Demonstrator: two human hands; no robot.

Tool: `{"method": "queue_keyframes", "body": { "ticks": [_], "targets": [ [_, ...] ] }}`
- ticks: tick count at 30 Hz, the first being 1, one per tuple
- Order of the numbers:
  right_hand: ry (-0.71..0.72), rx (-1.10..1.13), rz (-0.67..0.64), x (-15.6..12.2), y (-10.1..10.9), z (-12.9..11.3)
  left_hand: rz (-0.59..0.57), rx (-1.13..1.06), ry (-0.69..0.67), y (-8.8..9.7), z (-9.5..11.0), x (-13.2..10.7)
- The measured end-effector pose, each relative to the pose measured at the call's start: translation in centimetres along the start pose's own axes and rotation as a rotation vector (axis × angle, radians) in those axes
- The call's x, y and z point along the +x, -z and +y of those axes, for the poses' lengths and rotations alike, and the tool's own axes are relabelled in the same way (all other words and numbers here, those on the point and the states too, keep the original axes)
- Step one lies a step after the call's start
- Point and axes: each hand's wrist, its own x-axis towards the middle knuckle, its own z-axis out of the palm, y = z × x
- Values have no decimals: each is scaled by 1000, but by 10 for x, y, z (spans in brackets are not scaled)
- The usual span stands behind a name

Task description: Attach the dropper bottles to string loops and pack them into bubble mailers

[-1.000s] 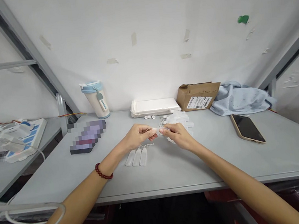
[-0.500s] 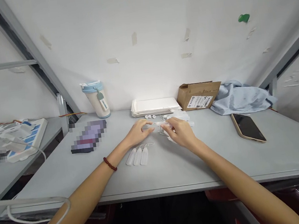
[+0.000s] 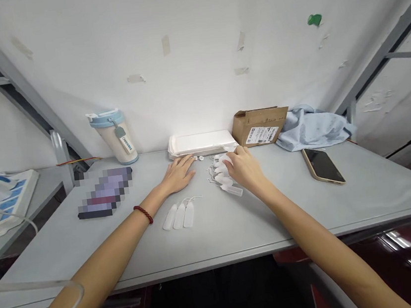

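Left hand (image 3: 178, 174) is laid flat, released, beside small white caps (image 3: 199, 158). Right hand (image 3: 243, 167) is curled over corded white pieces (image 3: 222, 178) piled far-centre on the tabletop (image 3: 273, 215); grasp cannot be told. Tangled cords may drag extras along; caps may be knocked away.

wall (image 3: 191, 36): white, tape scraps | table (image 3: 364, 194): grey | frame (image 3: 5, 78): grey metal struts

A jumbled heap of small white pods (image 3: 224, 176) with thin cords lies on the tabletop (image 3: 236, 225), partly under the right hand (image 3: 245, 168). Nearby, three more pods (image 3: 178, 216) lie flat side by side, cords trailing.
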Motion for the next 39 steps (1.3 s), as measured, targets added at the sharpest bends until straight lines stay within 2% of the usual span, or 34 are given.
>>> {"method": "queue_keyframes", "body": {
  "ticks": [3,6,11,14,22,26,30,39],
  "targets": [
    [68,19,62,-3,1,-6,17,21,-10,-1,-1,1],
    [257,98,54,-13,3,-21,45,30,-23,-2,0,1],
    [755,282,-157,-43,4,-51,86,31,-32,1,3,-1],
    [886,325,-295,-55,2,-59,106,22,-28,1,4,-1],
    [860,319,-440,-57,-2,-63,149,-26,36,-3,4,-2],
    [750,339,-475,-53,0,-61,152,-65,80,0,8,-6],
    [673,347,-457,-50,-2,-57,152,-119,122,9,15,-10],
    [596,408,-361,-47,-11,-49,264,-299,222,38,35,-16]
  ]
}}
